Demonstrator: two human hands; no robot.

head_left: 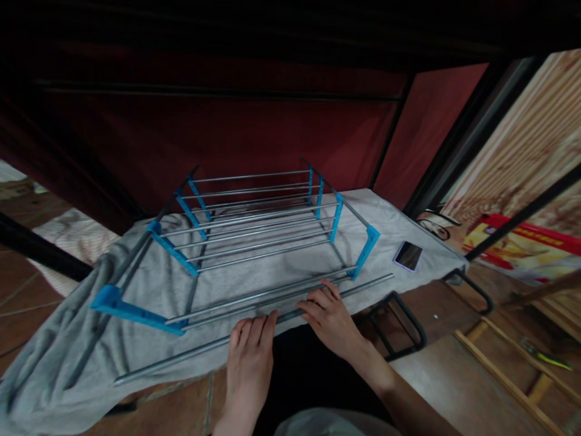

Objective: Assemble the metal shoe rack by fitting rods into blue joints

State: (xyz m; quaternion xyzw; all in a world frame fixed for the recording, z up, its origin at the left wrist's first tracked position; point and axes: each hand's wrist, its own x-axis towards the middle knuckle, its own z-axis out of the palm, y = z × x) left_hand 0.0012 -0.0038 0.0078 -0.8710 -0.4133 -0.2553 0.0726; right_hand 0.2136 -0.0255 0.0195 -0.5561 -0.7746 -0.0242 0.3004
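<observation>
Lying along the near edge of a gray cloth (59,393), in the head view, a loose metal rod (181,356) passes under both hands. The left hand (251,345) has its fingers side by side over the rod; the right hand (329,315) has its fingers slightly spread, reaching toward the rack's front bars. Whether either is clamped on the rod, I cannot tell. Just beyond stands the rack (252,219), metal bars joined by blue brackets. A phone (408,256) lies right of it.
</observation>
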